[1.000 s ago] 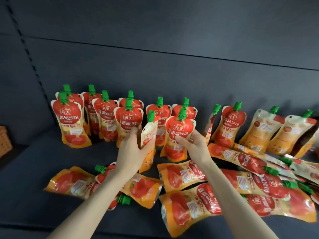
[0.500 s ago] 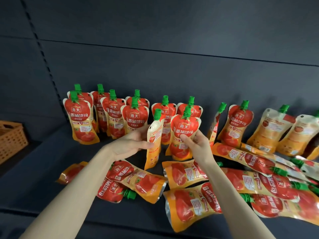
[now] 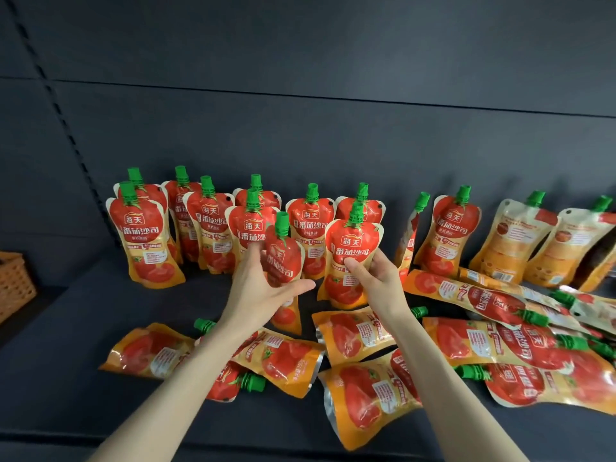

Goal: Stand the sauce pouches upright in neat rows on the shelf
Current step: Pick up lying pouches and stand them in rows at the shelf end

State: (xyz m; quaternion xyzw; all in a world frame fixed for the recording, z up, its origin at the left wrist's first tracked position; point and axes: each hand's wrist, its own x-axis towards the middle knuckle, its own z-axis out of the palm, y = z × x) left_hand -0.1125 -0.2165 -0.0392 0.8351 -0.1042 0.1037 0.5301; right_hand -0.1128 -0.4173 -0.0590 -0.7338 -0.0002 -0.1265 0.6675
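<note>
basket [image 3: 15, 281], lying pouches [image 3: 586, 375] cut by edges; left hand [image 3: 260, 290] covers held pouch [image 3: 283, 258] middle; right hand [image 3: 380, 283] covers standing pouch [image 3: 350, 248] edge.

standing pouches [image 3: 206, 225]: in rows behind and left of the left grip [image 3: 263, 288]
leaning pouches [image 3: 520, 241]: behind and right of the right grip [image 3: 378, 281]
lying pouches [image 3: 366, 395]: on the shelf [image 3: 66, 328], before both grips
basket [image 3: 13, 281]: far left

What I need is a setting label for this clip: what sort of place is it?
Probably a shop shelf being stocked: slotted dark upright, many identical tomato sauce pouches, wicker basket.
</note>
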